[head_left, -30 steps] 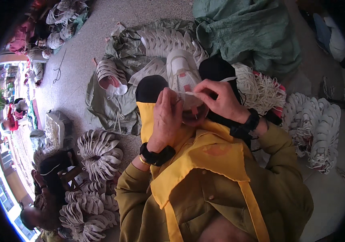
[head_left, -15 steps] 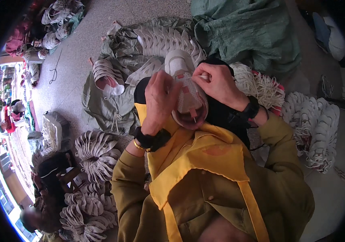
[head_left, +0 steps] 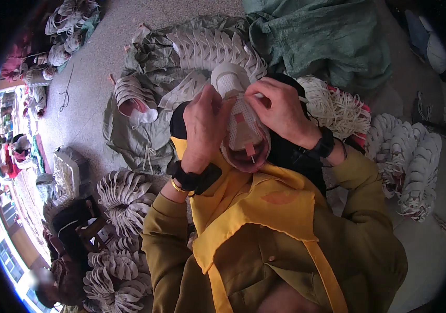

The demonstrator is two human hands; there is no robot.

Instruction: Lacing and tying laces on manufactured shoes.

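A pale mesh shoe [head_left: 242,122] rests between my knees over the yellow apron [head_left: 257,208], its toe pointing away from me. Its tongue has pinkish patches, and a pink lining shows at the opening. My left hand [head_left: 204,122] lies along the left side of the shoe with curled fingers; its grip is hidden behind the hand. On the other side, my right hand [head_left: 281,112] pinches at the shoe's upper edge, thumb and forefinger closed on what appears to be a thin white shoelace, mostly hidden.
A grey-green cloth [head_left: 129,138] on the floor bears a row of shoe uppers [head_left: 207,49] and a nested stack [head_left: 134,96]. White laces [head_left: 322,104] lie heaped at right, near stacked shoes [head_left: 418,167]. More uppers [head_left: 124,195] are at left; green sacking [head_left: 322,41] lies beyond.
My right hand's fingers have turned and closed in, so the white piece that showed between them is now mostly out of sight. The left hand stays beside the shoe.
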